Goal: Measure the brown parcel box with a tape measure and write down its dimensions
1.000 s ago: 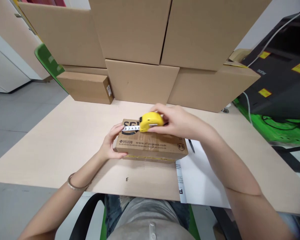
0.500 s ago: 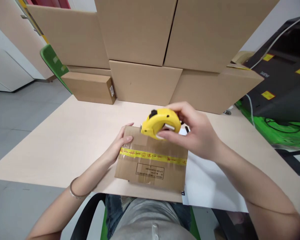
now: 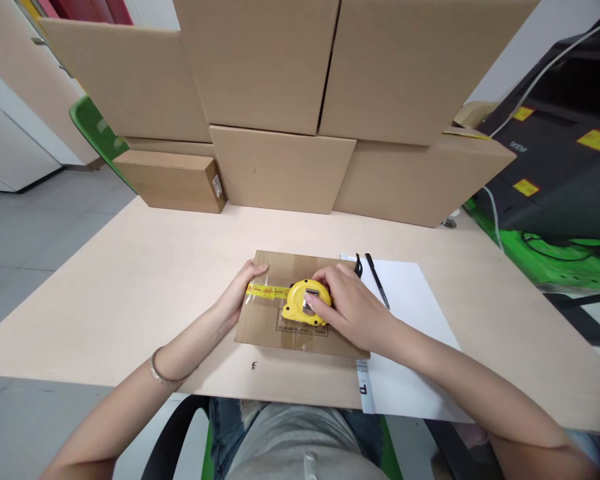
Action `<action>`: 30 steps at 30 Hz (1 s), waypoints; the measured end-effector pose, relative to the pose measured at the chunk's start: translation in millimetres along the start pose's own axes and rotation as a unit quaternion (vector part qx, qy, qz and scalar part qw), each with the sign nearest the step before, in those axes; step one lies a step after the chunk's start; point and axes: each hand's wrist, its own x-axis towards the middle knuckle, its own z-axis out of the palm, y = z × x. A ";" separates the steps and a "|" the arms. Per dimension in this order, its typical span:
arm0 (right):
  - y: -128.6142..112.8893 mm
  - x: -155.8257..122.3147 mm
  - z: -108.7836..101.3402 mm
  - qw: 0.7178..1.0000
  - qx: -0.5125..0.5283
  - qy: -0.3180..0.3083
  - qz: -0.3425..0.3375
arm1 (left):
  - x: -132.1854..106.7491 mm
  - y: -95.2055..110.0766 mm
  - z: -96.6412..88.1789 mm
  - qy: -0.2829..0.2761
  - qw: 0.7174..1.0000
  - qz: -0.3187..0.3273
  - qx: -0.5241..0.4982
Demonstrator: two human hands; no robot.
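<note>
My left hand (image 3: pixel 240 288) grips the left edge of a small cardboard box (image 3: pixel 275 330), thumb on top and fingers beneath or behind. Yellow printed tape (image 3: pixel 267 291) runs across the top of that box, above a block of printed text partly covered. My right hand (image 3: pixel 353 303) is closed around a yellow tape measure (image 3: pixel 300 313), which is over the box top. Its black wrist strap (image 3: pixel 359 265) sticks out above my knuckles. No blade can be made out drawn from the case.
A black pen (image 3: pixel 377 281) lies on white paper (image 3: pixel 415 313) right of the box. Large cardboard boxes (image 3: pixel 280 170) are stacked at the table's back, with a smaller brown box (image 3: pixel 167 180) at their left. A dark printer (image 3: pixel 545 147) stands at right on a green surface.
My right hand has brought the tape measure down and towards me, onto or close over the box top. The box's near edge has shifted slightly away from me. My left hand keeps its grip.
</note>
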 end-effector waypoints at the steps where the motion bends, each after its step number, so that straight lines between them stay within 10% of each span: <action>1: 2.7 2.1 0.4 0.999 -0.023 0.010 -0.019 | 1.2 -0.3 0.8 0.006 1.000 -0.007 0.000; 4: 23.2 3.9 -11.5 0.997 -0.037 0.055 -0.038 | 4.4 -1.7 2.5 0.041 0.999 -0.004 0.016; 7: 64.8 -1.5 -37.5 0.989 -0.053 0.113 0.083 | 8.6 -4.9 0.8 0.055 0.997 0.034 0.034; 13: 141.3 -22.6 -39.5 0.909 -0.176 -0.124 0.357 | 20.5 -15.4 -10.1 0.014 0.996 0.083 0.041; 24: 181.7 -27.6 -36.2 0.946 0.148 -0.043 0.287 | 27.4 -14.3 -16.4 0.002 0.991 0.092 0.092; 30: 181.4 -18.7 9.9 0.922 0.291 0.086 0.241 | 26.8 -12.3 -15.0 0.015 0.992 0.087 0.084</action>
